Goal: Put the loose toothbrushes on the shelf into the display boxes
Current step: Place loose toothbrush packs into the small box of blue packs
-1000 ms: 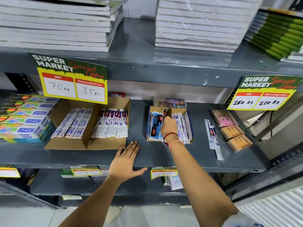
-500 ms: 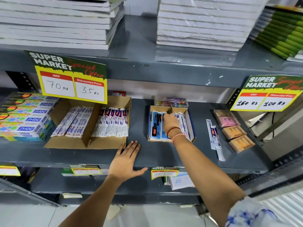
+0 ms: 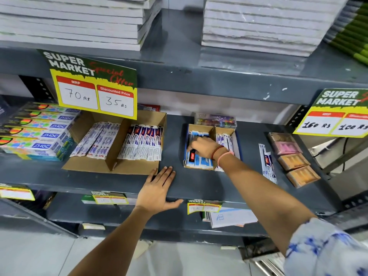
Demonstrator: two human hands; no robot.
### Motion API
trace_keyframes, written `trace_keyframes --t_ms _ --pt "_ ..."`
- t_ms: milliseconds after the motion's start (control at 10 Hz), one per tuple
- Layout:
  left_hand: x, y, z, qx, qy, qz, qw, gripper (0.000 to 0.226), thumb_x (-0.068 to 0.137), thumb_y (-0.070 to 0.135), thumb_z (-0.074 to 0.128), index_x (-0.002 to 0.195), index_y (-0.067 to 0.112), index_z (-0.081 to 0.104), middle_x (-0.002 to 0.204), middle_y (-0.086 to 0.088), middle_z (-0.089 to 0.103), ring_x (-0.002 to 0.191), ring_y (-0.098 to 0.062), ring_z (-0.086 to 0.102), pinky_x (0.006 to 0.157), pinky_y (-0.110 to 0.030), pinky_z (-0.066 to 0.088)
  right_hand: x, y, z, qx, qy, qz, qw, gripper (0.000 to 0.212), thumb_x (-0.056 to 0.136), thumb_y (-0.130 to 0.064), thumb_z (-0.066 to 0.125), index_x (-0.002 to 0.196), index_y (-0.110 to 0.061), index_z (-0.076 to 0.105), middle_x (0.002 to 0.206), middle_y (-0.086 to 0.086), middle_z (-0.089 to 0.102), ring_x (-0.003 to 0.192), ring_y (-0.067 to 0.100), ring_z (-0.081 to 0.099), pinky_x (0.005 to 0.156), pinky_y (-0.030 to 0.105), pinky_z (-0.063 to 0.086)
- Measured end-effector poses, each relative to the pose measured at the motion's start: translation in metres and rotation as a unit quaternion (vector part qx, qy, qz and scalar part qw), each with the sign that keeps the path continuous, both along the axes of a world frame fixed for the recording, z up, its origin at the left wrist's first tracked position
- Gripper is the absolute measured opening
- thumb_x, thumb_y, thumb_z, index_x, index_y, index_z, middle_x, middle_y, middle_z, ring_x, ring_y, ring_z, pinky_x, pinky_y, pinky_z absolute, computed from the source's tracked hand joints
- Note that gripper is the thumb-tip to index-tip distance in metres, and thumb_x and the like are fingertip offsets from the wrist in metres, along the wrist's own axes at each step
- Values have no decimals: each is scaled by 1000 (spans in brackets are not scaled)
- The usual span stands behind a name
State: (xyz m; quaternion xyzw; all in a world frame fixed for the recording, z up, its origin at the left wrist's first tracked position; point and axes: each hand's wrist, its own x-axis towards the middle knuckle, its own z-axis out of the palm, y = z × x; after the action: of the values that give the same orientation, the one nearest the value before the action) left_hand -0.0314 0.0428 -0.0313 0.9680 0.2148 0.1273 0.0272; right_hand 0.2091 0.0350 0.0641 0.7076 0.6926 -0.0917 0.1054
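1. Cardboard makes up the small display box (image 3: 211, 146), the landmark here; it sits on the grey shelf (image 3: 175, 148) and a divider splits it into two compartments.
2. The right hand (image 3: 205, 146) reaches into the left compartment of that box, fingers curled down onto the blue-packed toothbrushes (image 3: 199, 161). It looks to be pressing or straightening a pack, likely so the packs lie flat and in line. Whether its grip is closed on one pack or only resting on top I cannot tell, since the back of the hand hides the fingertips.
3. The left hand (image 3: 157, 191) lies flat and open in front of the box and to its left, at the shelf edge, holding nothing. I judge it a brace for the forward reach.
4. Two loose toothbrushes (image 3: 267, 162) lie on the bare shelf to the right of the box, near it but apart. They are still to be boxed.
5. The large display box (image 3: 117, 144) stands to the left of the small one, well apart, with white packs in both compartments.
6. Soap bars (image 3: 292, 158) sit further right, beyond the loose pair.
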Motion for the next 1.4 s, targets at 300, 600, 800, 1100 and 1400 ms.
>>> trace_keyframes --t_ms 300,600,800,1100,1400 --pt "0 -1 0 -7 9 5 1000 89 73 72 47 130 3 50 135 -15 51 127 -26 43 106 -47 23 7 1 -1 54 -82 119 988 23 82 2 56 101 -10 62 115 7 63 118 27 47 86 39 50" --pt "0 -1 0 -10 22 7 1000 90 74 73 44 131 3 50 135 -15 50 127 -27 43 106 -47 23 18 -4 5 88 -123 137 979 14 85 -2 54 92 -10 63 104 6 69 112 25 55 86 37 54" --pt "0 -1 0 -5 19 6 1000 89 74 72 45 130 3 50 135 -15 51 127 -27 43 107 -47 22 32 -17 32 151 13 69 986 8 88 -3 57 92 -7 63 97 9 67 89 27 63 79 37 56" --pt "0 -2 1 2 21 8 1000 88 75 72 44 129 3 51 134 -16 51 125 -28 45 106 -48 23 17 -12 44 335 249 -222 881 12 89 -4 59 98 2 65 98 21 71 88 33 67 74 30 53" --pt "0 -1 2 3 23 9 1000 89 74 72 43 129 3 51 134 -15 51 125 -28 45 106 -45 21 0 -1 30 340 298 -356 818 20 88 -12 62 98 4 68 103 22 71 95 32 66 81 29 49"
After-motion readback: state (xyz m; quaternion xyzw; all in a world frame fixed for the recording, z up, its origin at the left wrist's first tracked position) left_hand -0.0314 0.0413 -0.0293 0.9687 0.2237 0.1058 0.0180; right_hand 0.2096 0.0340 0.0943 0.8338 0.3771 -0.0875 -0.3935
